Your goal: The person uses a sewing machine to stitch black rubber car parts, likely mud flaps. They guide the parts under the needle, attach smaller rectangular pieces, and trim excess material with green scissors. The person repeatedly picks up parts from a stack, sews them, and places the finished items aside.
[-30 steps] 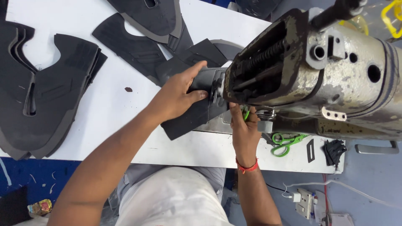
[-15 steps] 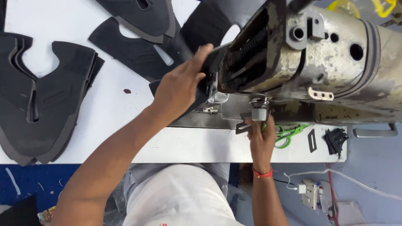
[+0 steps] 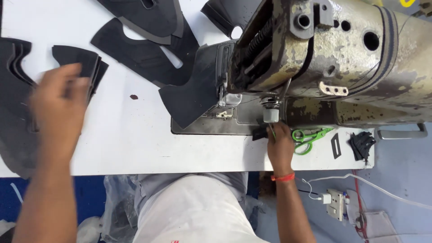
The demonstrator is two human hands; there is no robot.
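Your left hand (image 3: pixel 58 101) has left the machine for the stack of black pieces (image 3: pixel 85 63) at left, grip open and empty; your right hand (image 3: pixel 280 146) pinches a small black piece (image 3: pixel 259 133).

Dark cut piece (image 3: pixel 193 94), seemingly flat under machine

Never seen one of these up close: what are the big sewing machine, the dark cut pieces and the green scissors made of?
Sewing machine: likely painted metal, cream paint chipped.
Dark cut pieces: matte, thin, probably fabric or foam sheet.
Green scissors: glossy plastic-looking handles.
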